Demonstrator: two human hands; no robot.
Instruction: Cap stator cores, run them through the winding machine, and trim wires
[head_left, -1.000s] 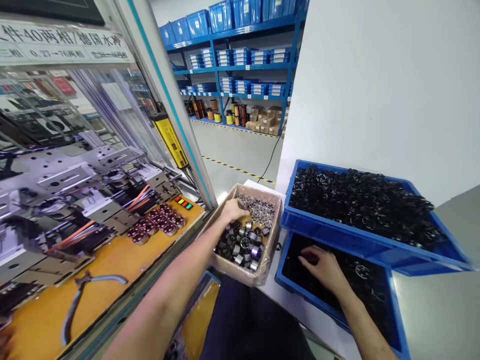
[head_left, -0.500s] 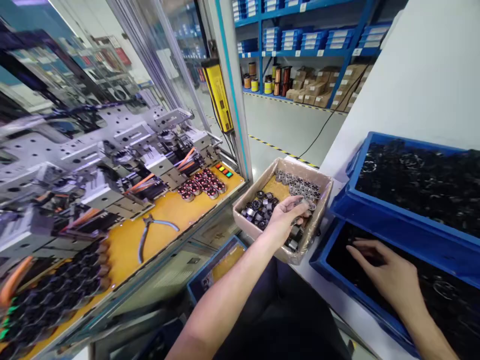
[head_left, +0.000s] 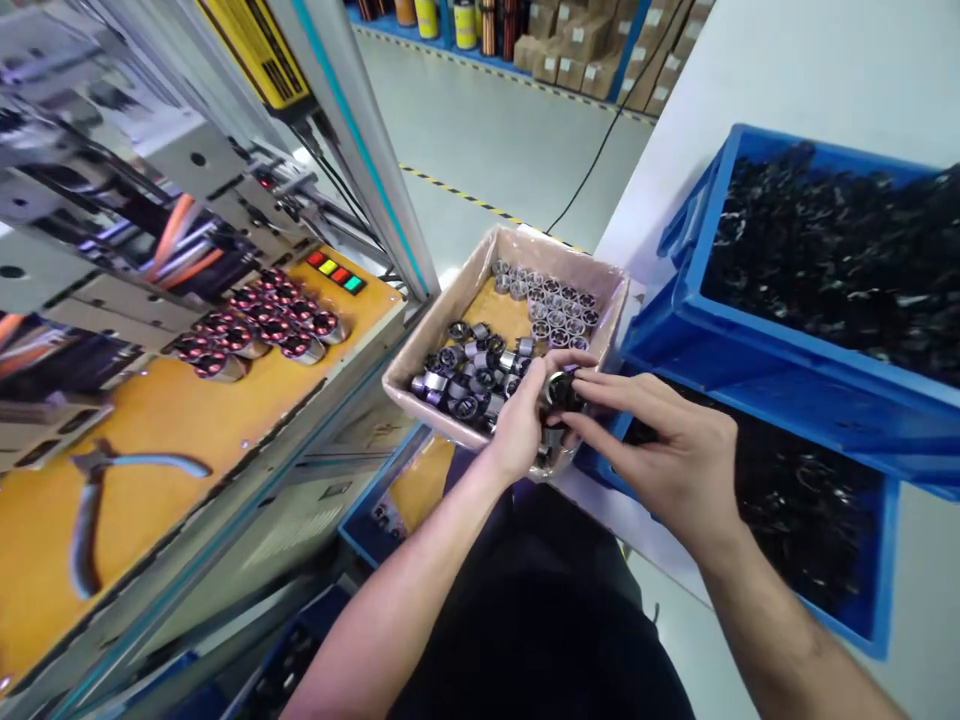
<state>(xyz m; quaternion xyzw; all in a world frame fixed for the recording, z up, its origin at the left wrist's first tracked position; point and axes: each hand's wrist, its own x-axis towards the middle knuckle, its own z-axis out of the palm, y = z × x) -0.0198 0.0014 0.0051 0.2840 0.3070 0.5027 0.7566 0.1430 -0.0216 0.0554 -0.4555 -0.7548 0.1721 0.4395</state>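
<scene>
Here a small dark ring (head_left: 561,392) is pinched between both hands, just above the near right corner of the carton (head_left: 420,345). The left hand (head_left: 517,428) is curled around metal cores from the left; the right hand (head_left: 667,455) has thumb and forefinger pressed onto the ring from the right. A slip is judged the main risk: the ring is small and the grip shallow, so it could be dropped among the loose cores (head_left: 472,375) in the carton, or into the gap beside the lower blue bin (head_left: 874,620). A skewed fit could also be forced. Finished windings (head_left: 255,330) and pliers (head_left: 97,500) lie far left on the machine bench.
</scene>
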